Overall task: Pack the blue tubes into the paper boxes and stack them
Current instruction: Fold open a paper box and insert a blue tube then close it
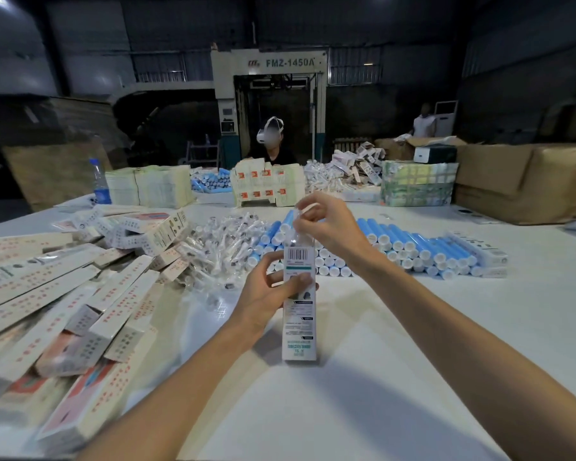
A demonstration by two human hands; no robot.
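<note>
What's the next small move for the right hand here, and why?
Probably lower the right hand to slide the clear-wrapped packet down into the paper box. The left hand grips the box upright, and the packet hangs at its top end, pinched by the right hand.

The paper box [299,304] is printed white, with a black barcode, a teal band and teal lettering. The plastic packet [300,227] is seen as clear. The tubes [423,242] are coloured light blue and capped in white. The piled boxes [40,294] are marked with red characters on cream. The surface [463,327] is covered in white.
</note>
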